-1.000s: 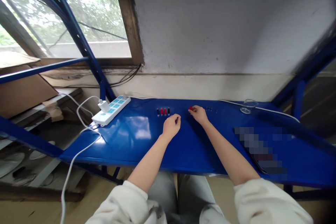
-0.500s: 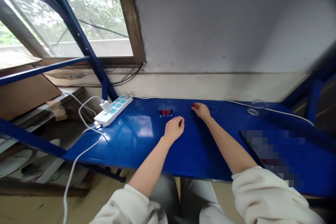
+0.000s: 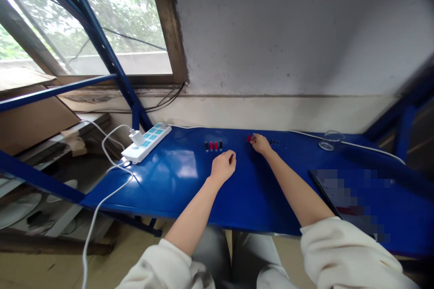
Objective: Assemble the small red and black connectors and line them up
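My right hand [image 3: 261, 144] is at the back of the table, its thumb and fingers pinched together. Right at the fingertips a small red cylinder [image 3: 248, 138] shows; I cannot tell whether the fingers touch it. What lies inside the pinch is hidden. My left hand [image 3: 223, 165] is curled closed above the table, with a dark gap by the thumb; its contents, if any, are out of sight. Beyond it stands a short row of little cylinders with pale lower ends: a black one [image 3: 206, 145], two red ones [image 3: 213, 145] and another black one [image 3: 220, 145].
Small dark and clear pieces [image 3: 275, 142] lie just right of my right hand. A white power strip [image 3: 146, 142] with a plugged-in charger sits at left. At right are a clear round item [image 3: 326, 146] and a dark flat panel [image 3: 334, 189], partly blurred, on the blue table [image 3: 169, 189].
My right fingers have shifted slightly right, and the red cylinder they held now shows just left of the fingertips. My left hand stays almost in place.
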`<state>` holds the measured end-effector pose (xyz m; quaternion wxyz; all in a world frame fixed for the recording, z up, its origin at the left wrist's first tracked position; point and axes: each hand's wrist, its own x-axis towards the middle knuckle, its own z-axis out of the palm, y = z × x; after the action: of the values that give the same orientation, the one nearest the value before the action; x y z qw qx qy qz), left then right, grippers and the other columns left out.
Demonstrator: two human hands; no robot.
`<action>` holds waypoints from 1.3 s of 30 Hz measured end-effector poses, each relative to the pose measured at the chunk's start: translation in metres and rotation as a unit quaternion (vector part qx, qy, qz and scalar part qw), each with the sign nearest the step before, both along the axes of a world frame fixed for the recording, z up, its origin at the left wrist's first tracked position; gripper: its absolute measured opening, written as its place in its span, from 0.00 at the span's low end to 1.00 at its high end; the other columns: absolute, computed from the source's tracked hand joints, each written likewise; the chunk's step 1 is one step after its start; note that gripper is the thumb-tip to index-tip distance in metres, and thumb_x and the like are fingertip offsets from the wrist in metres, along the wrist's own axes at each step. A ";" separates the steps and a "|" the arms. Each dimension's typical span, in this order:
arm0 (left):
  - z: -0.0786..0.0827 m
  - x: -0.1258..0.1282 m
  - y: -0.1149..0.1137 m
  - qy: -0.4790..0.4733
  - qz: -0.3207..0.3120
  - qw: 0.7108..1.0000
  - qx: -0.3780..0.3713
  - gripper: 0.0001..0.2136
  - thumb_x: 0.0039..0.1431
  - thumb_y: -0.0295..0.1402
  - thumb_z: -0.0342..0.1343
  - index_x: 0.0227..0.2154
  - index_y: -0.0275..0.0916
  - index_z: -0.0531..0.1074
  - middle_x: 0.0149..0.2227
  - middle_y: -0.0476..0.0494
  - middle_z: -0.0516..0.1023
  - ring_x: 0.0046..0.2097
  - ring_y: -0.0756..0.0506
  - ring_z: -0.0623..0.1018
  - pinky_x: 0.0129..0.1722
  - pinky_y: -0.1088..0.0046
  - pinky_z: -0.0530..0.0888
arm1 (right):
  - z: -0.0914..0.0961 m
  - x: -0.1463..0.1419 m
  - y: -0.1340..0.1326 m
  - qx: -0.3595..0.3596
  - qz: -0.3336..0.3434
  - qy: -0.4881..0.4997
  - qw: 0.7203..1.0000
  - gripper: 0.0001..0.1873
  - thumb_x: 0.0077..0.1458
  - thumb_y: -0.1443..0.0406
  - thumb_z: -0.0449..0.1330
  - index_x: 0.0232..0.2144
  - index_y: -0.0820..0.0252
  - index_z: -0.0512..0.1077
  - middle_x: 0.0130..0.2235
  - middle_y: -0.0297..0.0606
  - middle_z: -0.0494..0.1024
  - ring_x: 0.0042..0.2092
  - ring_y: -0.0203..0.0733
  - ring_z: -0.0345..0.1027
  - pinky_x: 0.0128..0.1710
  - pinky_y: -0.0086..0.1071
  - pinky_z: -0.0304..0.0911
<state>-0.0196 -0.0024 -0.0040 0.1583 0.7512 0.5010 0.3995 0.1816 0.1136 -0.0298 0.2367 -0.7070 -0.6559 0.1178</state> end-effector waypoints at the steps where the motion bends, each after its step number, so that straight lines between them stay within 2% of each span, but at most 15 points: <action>1: -0.001 -0.001 0.001 0.001 0.006 1.000 -0.004 0.11 0.54 0.33 0.46 0.37 0.42 0.71 0.26 0.46 0.72 0.28 0.48 0.70 0.29 0.75 0.64 | 0.001 -0.001 0.000 -0.005 -0.004 -0.003 1.000 0.08 0.47 0.69 0.55 0.32 0.63 0.70 0.32 0.43 0.74 0.35 0.39 0.68 0.34 0.30 0.60; 6: -0.002 -0.005 0.007 0.024 0.062 0.997 -0.029 0.24 0.54 0.32 0.47 0.55 0.43 0.56 0.26 0.46 0.71 0.28 0.47 0.71 0.30 0.75 0.66 | 0.010 -0.002 -0.003 -0.039 -0.026 -0.020 0.999 0.07 0.43 0.68 0.59 0.29 0.64 0.70 0.29 0.44 0.74 0.34 0.43 0.69 0.31 0.31 0.60; 9: -0.004 -0.005 0.011 0.025 0.086 0.995 -0.047 0.29 0.53 0.32 0.48 0.58 0.43 0.49 0.26 0.46 0.70 0.28 0.47 0.71 0.31 0.74 0.67 | 0.017 -0.002 -0.014 -0.053 -0.036 -0.031 0.997 0.09 0.40 0.68 0.61 0.29 0.65 0.70 0.30 0.47 0.74 0.34 0.46 0.69 0.30 0.32 0.60; 14: -0.006 -0.005 0.017 0.057 0.129 0.988 -0.058 0.29 0.54 0.33 0.46 0.59 0.41 0.46 0.28 0.43 0.71 0.30 0.45 0.73 0.33 0.72 0.68 | 0.029 -0.007 -0.049 -0.072 -0.022 -0.064 0.995 0.07 0.44 0.68 0.59 0.29 0.64 0.71 0.31 0.50 0.74 0.34 0.47 0.69 0.29 0.33 0.59; 17: -0.005 -0.006 0.020 0.099 0.140 0.983 -0.058 0.26 0.56 0.33 0.43 0.58 0.40 0.47 0.33 0.38 0.72 0.33 0.44 0.74 0.34 0.71 0.68 | 0.032 -0.015 -0.075 -0.059 0.021 -0.052 0.997 0.05 0.46 0.66 0.57 0.27 0.61 0.72 0.28 0.47 0.74 0.30 0.44 0.69 0.26 0.32 0.57; 21: -0.003 -0.007 0.023 0.054 0.141 0.988 -0.034 0.17 0.58 0.30 0.41 0.50 0.39 0.61 0.39 0.35 0.72 0.37 0.43 0.74 0.35 0.71 0.67 | 0.031 -0.036 -0.101 -0.010 0.054 0.012 0.998 0.08 0.50 0.62 0.54 0.24 0.58 0.70 0.26 0.44 0.74 0.28 0.42 0.67 0.25 0.31 0.53; 23: -0.003 -0.006 0.024 -0.010 0.115 0.993 -0.023 0.12 0.57 0.29 0.42 0.43 0.39 0.65 0.35 0.39 0.73 0.36 0.45 0.74 0.35 0.72 0.67 | 0.030 -0.046 -0.109 0.020 0.045 0.041 0.998 0.10 0.52 0.60 0.51 0.25 0.58 0.69 0.26 0.43 0.73 0.29 0.42 0.67 0.26 0.31 0.53; 25: -0.003 -0.004 0.022 -0.101 0.063 0.993 -0.024 0.09 0.57 0.29 0.43 0.40 0.39 0.65 0.31 0.43 0.74 0.33 0.48 0.74 0.34 0.73 0.68 | 0.029 -0.054 -0.113 0.040 0.028 0.071 0.996 0.13 0.54 0.58 0.48 0.26 0.58 0.67 0.26 0.42 0.72 0.29 0.42 0.66 0.26 0.30 0.52; 29: -0.002 0.005 0.016 -0.262 -0.068 0.959 -0.078 0.08 0.56 0.31 0.44 0.38 0.37 0.62 0.30 0.46 0.74 0.22 0.54 0.70 0.28 0.76 0.68 | 0.031 -0.060 -0.116 0.050 0.015 0.167 0.985 0.23 0.56 0.51 0.39 0.22 0.57 0.62 0.23 0.39 0.70 0.27 0.40 0.64 0.27 0.30 0.53; 32: -0.001 0.008 0.011 -0.300 -0.121 0.941 -0.100 0.07 0.56 0.32 0.46 0.37 0.36 0.61 0.30 0.46 0.73 0.21 0.55 0.69 0.26 0.77 0.68 | 0.032 -0.061 -0.117 0.078 0.049 0.250 0.964 0.27 0.54 0.46 0.37 0.18 0.57 0.59 0.20 0.37 0.67 0.25 0.39 0.61 0.26 0.31 0.54; 36: 0.000 0.009 0.008 -0.314 -0.136 0.934 -0.104 0.08 0.56 0.33 0.45 0.37 0.36 0.60 0.30 0.46 0.72 0.20 0.55 0.69 0.25 0.78 0.67 | 0.033 -0.062 -0.117 0.098 0.074 0.372 0.920 0.26 0.50 0.44 0.43 0.17 0.57 0.57 0.17 0.32 0.60 0.20 0.34 0.54 0.20 0.29 0.52; 39: 0.001 0.009 0.008 -0.316 -0.150 0.931 -0.102 0.07 0.57 0.34 0.45 0.37 0.37 0.59 0.28 0.49 0.70 0.20 0.55 0.69 0.23 0.78 0.67 | 0.033 -0.064 -0.117 0.112 0.086 0.422 0.896 0.25 0.50 0.44 0.45 0.18 0.57 0.57 0.16 0.30 0.57 0.18 0.31 0.50 0.18 0.27 0.49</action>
<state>-0.0105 0.0057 -0.0034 0.4428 0.6321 0.3445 0.5346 0.1171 -0.0038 0.0028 0.5573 -0.5005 -0.5619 0.3510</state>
